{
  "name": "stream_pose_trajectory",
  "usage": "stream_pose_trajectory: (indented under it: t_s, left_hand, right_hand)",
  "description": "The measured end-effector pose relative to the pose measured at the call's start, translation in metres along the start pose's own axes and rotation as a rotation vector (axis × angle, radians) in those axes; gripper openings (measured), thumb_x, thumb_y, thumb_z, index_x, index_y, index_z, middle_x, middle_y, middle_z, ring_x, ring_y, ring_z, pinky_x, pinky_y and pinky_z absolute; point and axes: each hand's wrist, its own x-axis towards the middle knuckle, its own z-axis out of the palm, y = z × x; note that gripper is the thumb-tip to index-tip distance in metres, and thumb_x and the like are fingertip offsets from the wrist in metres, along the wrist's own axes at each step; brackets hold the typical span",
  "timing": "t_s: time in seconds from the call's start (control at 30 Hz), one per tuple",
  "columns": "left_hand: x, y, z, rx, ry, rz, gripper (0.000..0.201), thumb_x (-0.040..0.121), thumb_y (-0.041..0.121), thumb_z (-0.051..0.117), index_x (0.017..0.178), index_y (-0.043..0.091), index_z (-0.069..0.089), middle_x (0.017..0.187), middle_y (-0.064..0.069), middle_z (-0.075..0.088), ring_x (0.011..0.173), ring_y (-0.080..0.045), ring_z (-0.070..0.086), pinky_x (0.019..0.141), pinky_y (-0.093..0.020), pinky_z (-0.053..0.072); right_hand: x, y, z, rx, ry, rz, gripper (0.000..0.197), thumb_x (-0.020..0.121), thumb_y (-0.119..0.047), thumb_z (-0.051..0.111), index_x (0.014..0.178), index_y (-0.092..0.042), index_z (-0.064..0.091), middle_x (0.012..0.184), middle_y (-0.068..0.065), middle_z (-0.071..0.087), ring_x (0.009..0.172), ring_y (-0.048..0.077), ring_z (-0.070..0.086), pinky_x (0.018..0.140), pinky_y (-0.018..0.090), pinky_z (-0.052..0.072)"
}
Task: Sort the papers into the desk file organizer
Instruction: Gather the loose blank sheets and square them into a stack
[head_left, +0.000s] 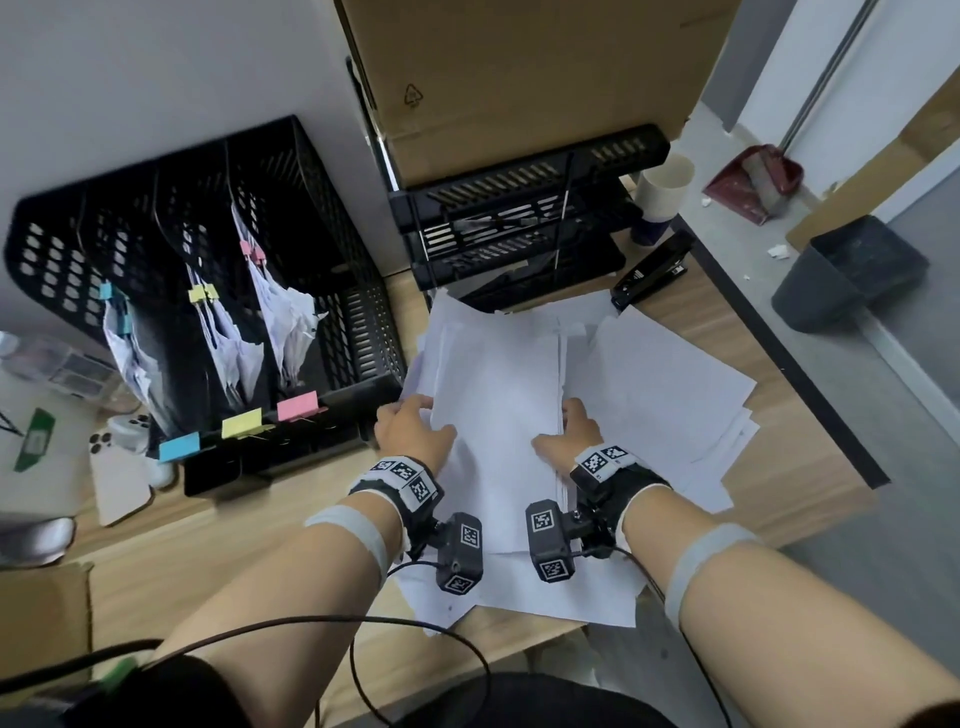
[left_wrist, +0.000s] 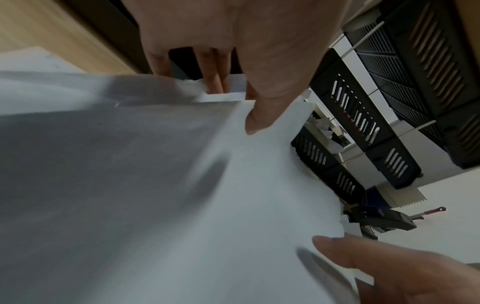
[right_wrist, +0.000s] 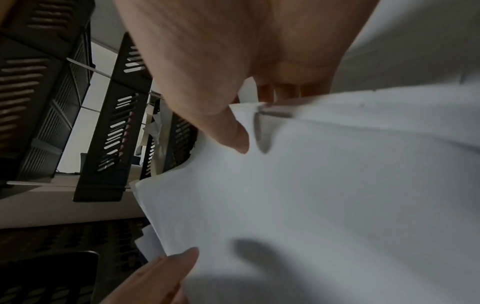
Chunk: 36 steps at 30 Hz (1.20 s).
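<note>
Wooden desk (head_left: 727, 312) against white wall (head_left: 130, 78), grey floor (head_left: 883, 395).

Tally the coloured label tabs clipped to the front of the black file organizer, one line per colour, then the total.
Blue label tab: 1
Yellow label tab: 1
Pink label tab: 1
Total: 3 on the front edge of the file organizer

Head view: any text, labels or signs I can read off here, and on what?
No readable words.
Cardboard box: a triangular recycling sign, its inner mark too small.
Wrist bands: square code patterns, no letters.
Blue, yellow, pink tabs on the file organizer: blank.
Stapler: label blurred.
</note>
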Motion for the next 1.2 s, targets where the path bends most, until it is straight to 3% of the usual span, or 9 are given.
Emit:
stream_pose_trajectory:
  t_s: [0.07,0.17,0.33,0.5,0.67,0.77,0.93,1.1,1.2]
  left_hand:
    - [0.003,-0.002,-0.002,-0.026,-0.048,-0.035,0.042,0.083,0.023,0.072,0.12,0.017,0.053,0.123,-0.012,0.059,0.1,-0.025,0.056,0.088,-0.031,0.045]
    - [0.0,-0.005,-0.003,-0.024,-0.061,-0.093,0.045,0.085,0.022,0.071,0.113,0.015,0.037,0.093,-0.003,0.058,0.095,-0.033,0.063,0.09,-0.042,0.052]
    - [-0.002,-0.007,-0.001,0.033,-0.144,-0.066,0.043,0.085,0.026,0.074,0.12,0.009,0.054,0.107,-0.01,0.066,0.106,-0.034,0.065,0.088,-0.033,0.05]
    - [-0.004,-0.011,0.01,-0.082,-0.269,-0.037,0.034,0.085,0.023,0.074,0.112,0.01,0.057,0.1,-0.009,0.067,0.092,-0.03,0.066,0.087,-0.037,0.054]
    - [-0.01,-0.01,0.023,-0.156,-0.336,-0.026,0.05,0.088,0.023,0.073,0.127,0.009,0.044,0.108,-0.006,0.06,0.093,-0.025,0.06,0.08,-0.029,0.046]
    - [-0.008,-0.009,0.029,-0.168,-0.374,-0.051,0.05,0.089,0.024,0.072,0.127,0.008,0.044,0.107,-0.004,0.057,0.094,-0.024,0.057,0.082,-0.029,0.044]
    - [-0.005,-0.01,0.042,-0.266,-0.449,-0.074,0.075,0.068,0.05,0.077,0.129,0.015,0.051,0.125,-0.008,0.066,0.109,-0.03,0.066,0.099,-0.048,0.054]
    - [-0.014,-0.001,0.051,-0.341,-0.491,-0.108,0.062,0.085,0.035,0.071,0.137,0.014,0.045,0.135,-0.012,0.058,0.122,-0.041,0.06,0.103,-0.052,0.049]
    - [-0.014,-0.008,0.059,-0.483,-0.467,-0.095,0.031,0.072,0.026,0.067,0.103,0.027,0.065,0.116,-0.009,0.073,0.105,-0.033,0.07,0.097,-0.054,0.054]
  right_hand:
    - [-0.001,0.001,0.001,-0.001,-0.049,0.026,0.072,0.08,-0.022,0.052,0.144,-0.023,0.019,0.128,0.009,0.046,0.105,0.03,0.056,0.088,0.036,0.05]
    - [-0.005,0.005,0.004,-0.022,-0.111,0.059,0.077,0.079,-0.019,0.046,0.148,-0.032,0.014,0.147,0.005,0.037,0.118,0.031,0.052,0.09,0.033,0.045]
    - [-0.014,0.013,0.008,-0.1,0.033,-0.011,0.052,0.077,-0.018,0.041,0.129,-0.021,0.046,0.125,0.004,0.053,0.115,0.032,0.053,0.093,0.04,0.05]
    - [-0.016,0.029,-0.009,-0.291,0.229,0.041,0.044,0.085,-0.022,0.051,0.129,-0.024,0.053,0.151,0.008,0.023,0.139,0.03,0.025,0.109,0.04,0.034]
    - [-0.015,0.033,-0.019,-0.284,0.243,0.048,0.014,0.075,-0.023,0.05,0.088,-0.02,0.053,0.118,0.013,0.044,0.113,0.036,0.049,0.094,0.036,0.046]
    - [-0.013,0.034,-0.023,-0.321,0.223,0.076,0.029,0.072,-0.029,0.048,0.1,-0.025,0.054,0.116,0.01,0.046,0.113,0.033,0.044,0.091,0.036,0.043]
    - [-0.005,0.039,-0.025,-0.238,0.211,0.036,0.015,0.069,-0.025,0.048,0.068,-0.021,0.034,0.098,0.013,0.05,0.085,0.028,0.05,0.076,0.032,0.045]
    - [-0.01,0.039,-0.032,-0.138,0.143,-0.003,0.014,0.082,-0.017,0.048,0.096,-0.014,0.045,0.1,0.006,0.051,0.091,0.025,0.051,0.079,0.03,0.043]
    - [-0.015,0.042,-0.041,-0.076,0.114,0.017,0.018,0.085,-0.015,0.05,0.102,-0.012,0.044,0.1,0.007,0.054,0.087,0.024,0.052,0.073,0.029,0.039]
